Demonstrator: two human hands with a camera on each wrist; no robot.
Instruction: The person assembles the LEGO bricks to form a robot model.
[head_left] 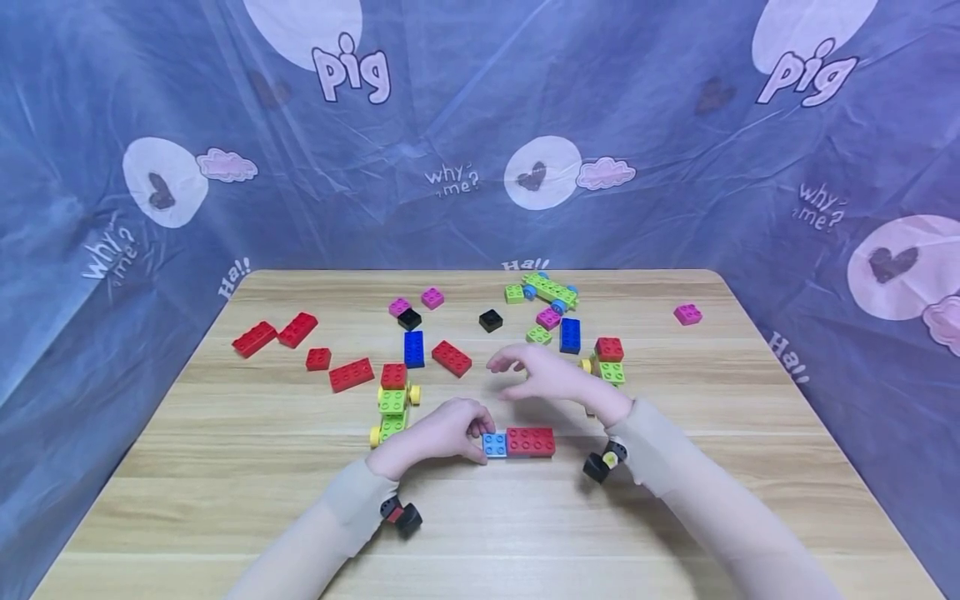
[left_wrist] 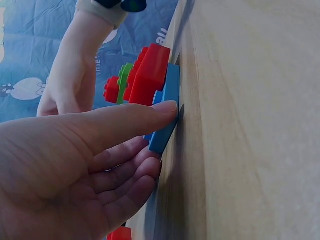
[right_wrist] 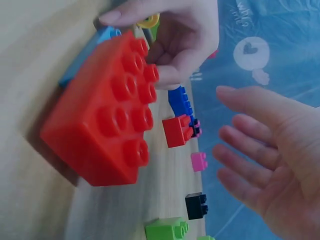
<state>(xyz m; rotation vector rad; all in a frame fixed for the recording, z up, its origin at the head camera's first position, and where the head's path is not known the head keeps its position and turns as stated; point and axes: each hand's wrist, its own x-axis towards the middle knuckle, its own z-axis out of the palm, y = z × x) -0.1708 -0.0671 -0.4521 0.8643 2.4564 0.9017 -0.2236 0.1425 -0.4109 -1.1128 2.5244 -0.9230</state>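
Observation:
In the head view a light blue base piece (head_left: 494, 445) lies near the middle front of the table. An eight-stud red brick (head_left: 530, 442) is mounted on its right part and overhangs the thin blue piece in the right wrist view. My left hand (head_left: 450, 429) pinches the blue piece's left end, thumb (left_wrist: 162, 107) on the near edge and fingers at the far side. Beyond the red brick my right hand (head_left: 543, 375) hovers with spread, relaxed fingers, holding nothing. The right wrist view shows its palm (right_wrist: 300, 155) facing the bricks.
Green-and-red stacks with yellow wheels stand left (head_left: 393, 400) and right (head_left: 611, 367) of the hands. Behind lie loose red bricks (head_left: 452, 358), blue bricks (head_left: 414, 349), black, pink and green bricks, and a green wheeled base (head_left: 551, 290). A patterned curtain (head_left: 480, 225) borders the table.

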